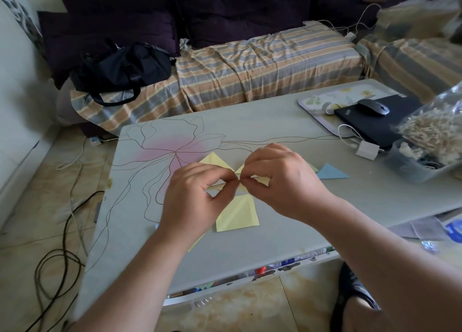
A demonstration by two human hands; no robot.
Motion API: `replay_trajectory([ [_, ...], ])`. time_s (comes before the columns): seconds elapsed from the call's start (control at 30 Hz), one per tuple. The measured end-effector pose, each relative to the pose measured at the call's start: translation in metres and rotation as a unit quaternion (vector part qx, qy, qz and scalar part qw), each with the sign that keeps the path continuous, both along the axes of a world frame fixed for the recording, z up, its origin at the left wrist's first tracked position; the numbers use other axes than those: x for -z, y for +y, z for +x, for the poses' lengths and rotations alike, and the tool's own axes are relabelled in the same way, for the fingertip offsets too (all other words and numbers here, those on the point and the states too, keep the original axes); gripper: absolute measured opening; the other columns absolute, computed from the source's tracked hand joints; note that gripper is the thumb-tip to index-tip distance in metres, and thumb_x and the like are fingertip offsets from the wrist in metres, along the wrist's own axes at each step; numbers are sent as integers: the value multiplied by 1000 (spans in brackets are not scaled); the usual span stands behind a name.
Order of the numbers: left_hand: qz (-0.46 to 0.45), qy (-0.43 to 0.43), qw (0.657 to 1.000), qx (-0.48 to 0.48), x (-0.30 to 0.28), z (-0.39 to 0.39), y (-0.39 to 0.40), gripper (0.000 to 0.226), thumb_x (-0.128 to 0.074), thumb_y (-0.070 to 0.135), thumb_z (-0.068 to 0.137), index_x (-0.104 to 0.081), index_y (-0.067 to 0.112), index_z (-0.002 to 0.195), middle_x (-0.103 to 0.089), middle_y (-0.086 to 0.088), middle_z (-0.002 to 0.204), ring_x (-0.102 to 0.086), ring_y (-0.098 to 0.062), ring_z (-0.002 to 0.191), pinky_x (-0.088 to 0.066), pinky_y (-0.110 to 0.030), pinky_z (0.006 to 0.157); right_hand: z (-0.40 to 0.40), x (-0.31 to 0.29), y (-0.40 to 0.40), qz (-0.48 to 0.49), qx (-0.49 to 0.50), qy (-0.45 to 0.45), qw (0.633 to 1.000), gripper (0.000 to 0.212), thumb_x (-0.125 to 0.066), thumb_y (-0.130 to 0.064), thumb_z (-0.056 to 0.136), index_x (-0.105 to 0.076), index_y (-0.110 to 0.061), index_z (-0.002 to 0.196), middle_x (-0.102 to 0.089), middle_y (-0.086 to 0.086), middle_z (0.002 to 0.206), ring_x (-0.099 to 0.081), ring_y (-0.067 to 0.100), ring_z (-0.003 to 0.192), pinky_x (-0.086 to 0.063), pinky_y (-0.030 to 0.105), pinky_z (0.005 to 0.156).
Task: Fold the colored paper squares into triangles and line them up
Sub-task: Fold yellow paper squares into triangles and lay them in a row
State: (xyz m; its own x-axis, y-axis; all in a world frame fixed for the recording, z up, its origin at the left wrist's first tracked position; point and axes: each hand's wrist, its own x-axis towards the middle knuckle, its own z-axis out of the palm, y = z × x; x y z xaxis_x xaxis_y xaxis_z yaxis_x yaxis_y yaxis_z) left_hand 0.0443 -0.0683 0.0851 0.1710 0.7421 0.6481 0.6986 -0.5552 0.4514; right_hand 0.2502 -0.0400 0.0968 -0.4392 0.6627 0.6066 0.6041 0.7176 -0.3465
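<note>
Here the two hands meet over the middle of the counter (250,246), each grip closed on the same yellow paper (217,160). The left hand (197,196) pinches it with curled thumb and forefinger from the left, and the right hand (280,181) pinches it from the right, so the two sets of fingertips almost touch at one spot. The paper lies between and behind the grips, lifted off the counter: one yellow flap rises on the far left side of the pinch, a smaller bit shows to the right near the right hand's fingers, and the rest is hidden by the knuckles. Its long edge seems to run left to right, in line with the two hands.

Neither hand is nearer than the other; both are already on the sheet at its centre. By my reading the fold is in hand but not finished, and the next move turns on drawing the pinches apart along that left-right line to press the crease.

Just near of the hands a second yellow sheet (237,214) lies flat on the counter, creased on a diagonal. A blue triangle (331,172) lies to the right, apart from it. Another pale yellow piece (197,241) peeks from under the left wrist, and I cannot tell its shape.
</note>
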Motion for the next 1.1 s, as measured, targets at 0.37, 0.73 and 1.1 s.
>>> replay_trajectory([
  [0.37,35,49,998,-19,-1,-9,5,5,-74,18,86,-74,23,85,-73,15,87,-64,-10,82,-51,-41,77,2,-5,0,2,2,1,1000,6,-74,-19,90,-77,-19,85,-71,-7,91,-61,22,82,-52,35,74],
  [0.73,29,70,997,-27,-5,-18,6,11,-65,26,87,-75,22,83,-72,14,83,-64,-12,78,-50,-37,76,4,-9,0,-16,5,-1,1000,8,-73,-21,90,-78,-19,84,-73,-10,91,-62,20,84,-51,31,76],
  [1.1,18,64,997,-41,-5,-34,11,20,-66,38,92,-76,22,86,-70,17,81,-65,-13,77,-52,-38,74,14,-12,3,-36,23,11,999,8,-73,-22,91,-77,-21,84,-72,-13,92,-62,19,84,-52,32,76],
])
